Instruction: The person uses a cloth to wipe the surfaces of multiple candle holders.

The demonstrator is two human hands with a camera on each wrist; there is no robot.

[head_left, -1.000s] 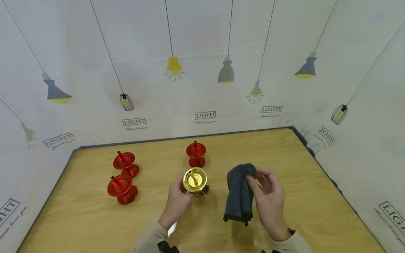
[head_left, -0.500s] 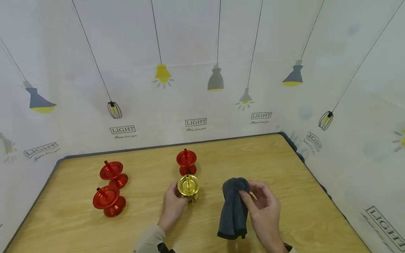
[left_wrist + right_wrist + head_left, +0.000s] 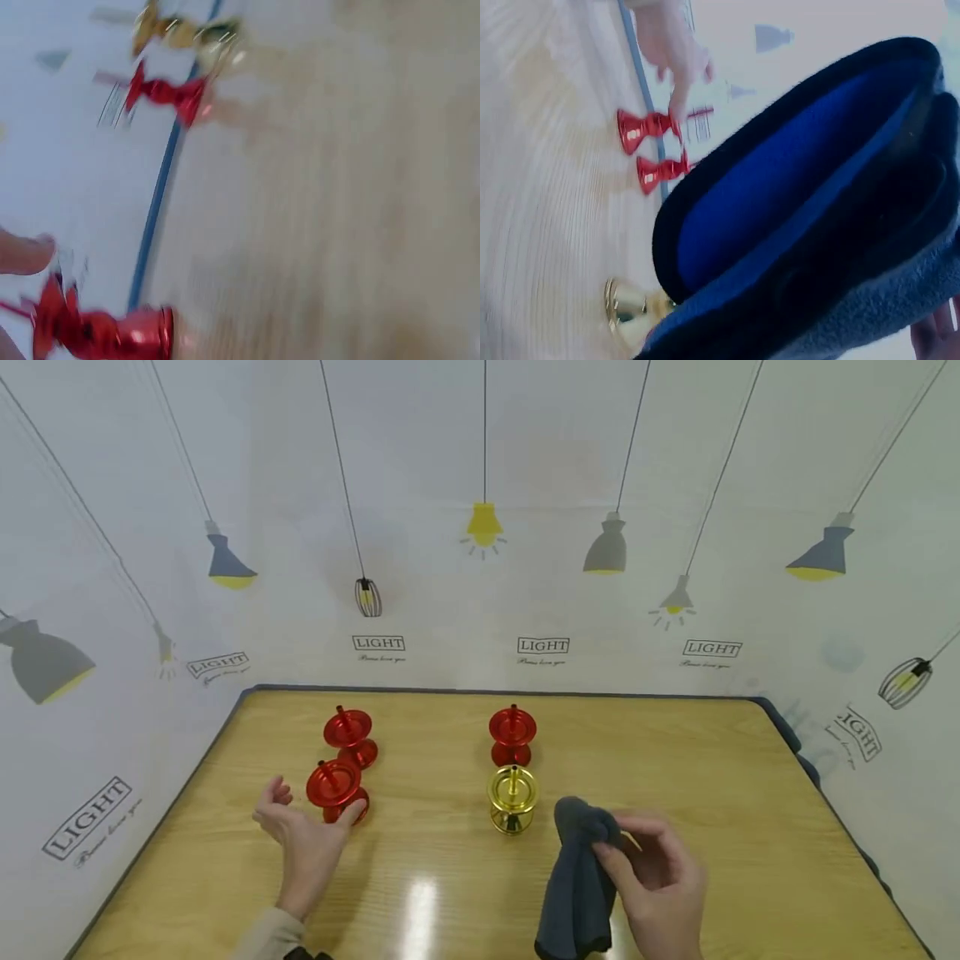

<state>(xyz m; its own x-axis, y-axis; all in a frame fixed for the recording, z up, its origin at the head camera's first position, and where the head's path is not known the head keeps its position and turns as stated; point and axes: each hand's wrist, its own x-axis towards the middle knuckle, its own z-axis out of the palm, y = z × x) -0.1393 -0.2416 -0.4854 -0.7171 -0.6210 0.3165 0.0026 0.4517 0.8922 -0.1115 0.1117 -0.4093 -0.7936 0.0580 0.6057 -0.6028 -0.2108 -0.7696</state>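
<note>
My left hand point(image 3: 307, 852) spreads its thumb and fingers about the front-left red candle holder point(image 3: 333, 785); whether it touches is unclear. In the left wrist view a fingertip point(image 3: 26, 253) shows just above a blurred red candle holder point(image 3: 112, 334). Between thumb and fingers, my right hand point(image 3: 663, 885) pinches a folded dark blue-grey cloth point(image 3: 577, 877), which hangs down. That cloth point(image 3: 795, 202) fills much of the right wrist view and shows a bright blue inner fold. Left of it, a gold candle holder point(image 3: 512, 802) stands upright on the table.
A second red candle holder point(image 3: 348, 735) stands just behind the front-left one. Another red candle holder point(image 3: 512, 735) is behind the gold one. The wooden table point(image 3: 435, 877) meets a pale, lamp-patterned wall covering point(image 3: 442, 602) at its back and sides.
My left hand has let go of the gold candle holder and moved left to the front-left red one. The right hand still holds the cloth. The head view has turned left.
</note>
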